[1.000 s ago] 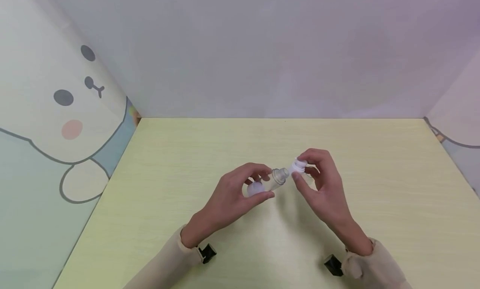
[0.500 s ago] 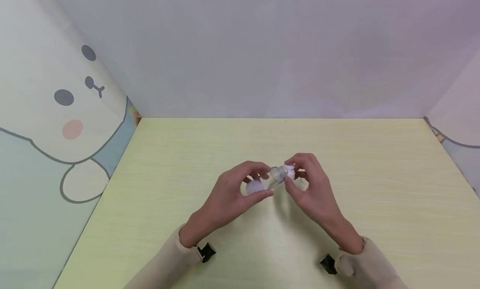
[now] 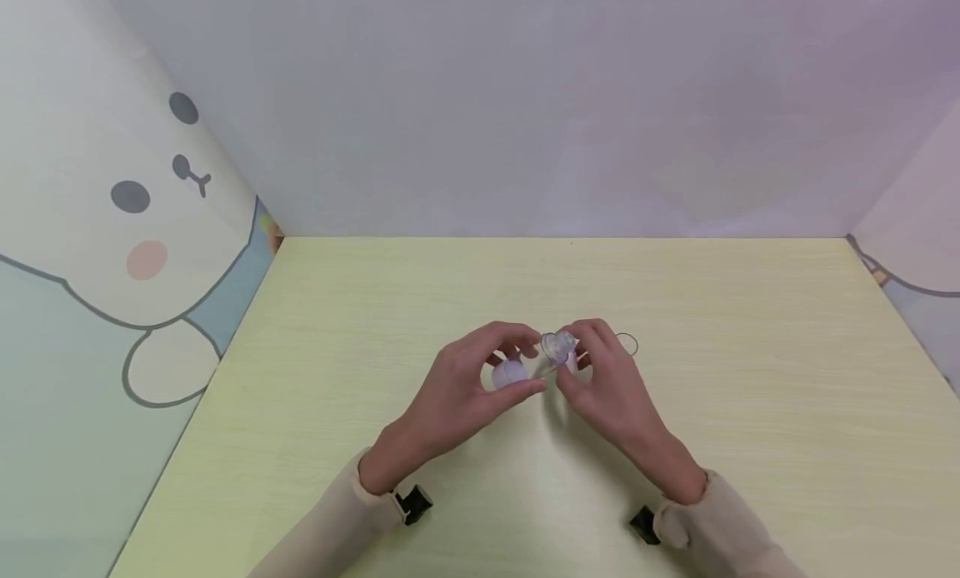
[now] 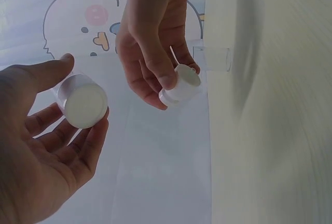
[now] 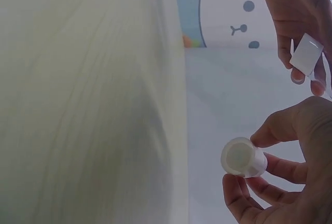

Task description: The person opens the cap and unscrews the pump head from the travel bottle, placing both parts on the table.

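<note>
My left hand (image 3: 468, 378) holds a small clear bottle (image 3: 557, 349) tilted to the upper right, its thumb and fingers around the body. The bottle's base (image 4: 85, 106) is white and round in the left wrist view. Between thumb and fingertips, my right hand (image 3: 611, 386) pinches a small white cap (image 5: 239, 157), mostly hidden in the head view. There the right fingertips are right at the bottle's neck; whether the cap touches it I cannot tell. A clear cover (image 4: 215, 59) stands on the table behind the right hand, its rim partly showing in the head view.
A pale wood-grain table (image 3: 360, 311) lies under both hands. Grey-white panel (image 3: 525, 103) rises at its back edge, with cartoon-printed walls (image 3: 90, 228) at the sides. Black wrist cameras (image 3: 415, 505) sit at both cuffs.
My right hand has moved left and slightly down with the white cap, reaching the bottle's neck. More of the clear cover shows behind it. The left hand has hardly moved.
</note>
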A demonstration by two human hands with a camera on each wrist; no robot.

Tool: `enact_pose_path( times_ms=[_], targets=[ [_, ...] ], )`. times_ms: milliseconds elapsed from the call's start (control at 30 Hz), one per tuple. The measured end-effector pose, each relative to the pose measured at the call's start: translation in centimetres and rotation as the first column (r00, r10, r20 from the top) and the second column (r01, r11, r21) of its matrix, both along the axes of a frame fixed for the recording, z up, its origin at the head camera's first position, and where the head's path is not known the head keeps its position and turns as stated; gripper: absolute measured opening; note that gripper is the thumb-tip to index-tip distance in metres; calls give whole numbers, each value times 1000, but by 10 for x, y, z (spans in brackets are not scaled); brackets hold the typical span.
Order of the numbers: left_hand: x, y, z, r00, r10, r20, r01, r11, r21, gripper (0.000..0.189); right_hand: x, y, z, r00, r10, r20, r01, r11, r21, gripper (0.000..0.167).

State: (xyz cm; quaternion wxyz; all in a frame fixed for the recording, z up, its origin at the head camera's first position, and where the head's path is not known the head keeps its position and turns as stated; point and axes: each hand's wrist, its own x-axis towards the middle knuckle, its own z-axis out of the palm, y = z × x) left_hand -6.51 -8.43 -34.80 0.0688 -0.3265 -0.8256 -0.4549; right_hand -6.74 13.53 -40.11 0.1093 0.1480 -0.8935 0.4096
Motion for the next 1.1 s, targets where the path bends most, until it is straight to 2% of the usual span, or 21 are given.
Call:
enact_pose_path(
  times_ms=[433, 567, 700, 1100],
  targets=[
    [1, -2, -1, 1000, -1, 8, 1, 1000, 7, 44, -6, -10, -11, 994, -31, 109, 15, 988, 152, 30],
    [1, -2, -1, 1000, -6, 4, 6, 1000, 4, 44, -9, -11, -14, 990, -41, 137, 14, 981, 193, 23],
    [1, -2, -1, 1000, -5, -1, 5, 1000, -3, 44, -11, -11, -16, 990, -44, 135, 11, 971, 238, 15],
    [0, -1, -1, 1000, 1, -4, -1, 1000, 0, 45, -15, -12, -19, 990, -48, 136, 9, 963, 269, 20]
  ],
)
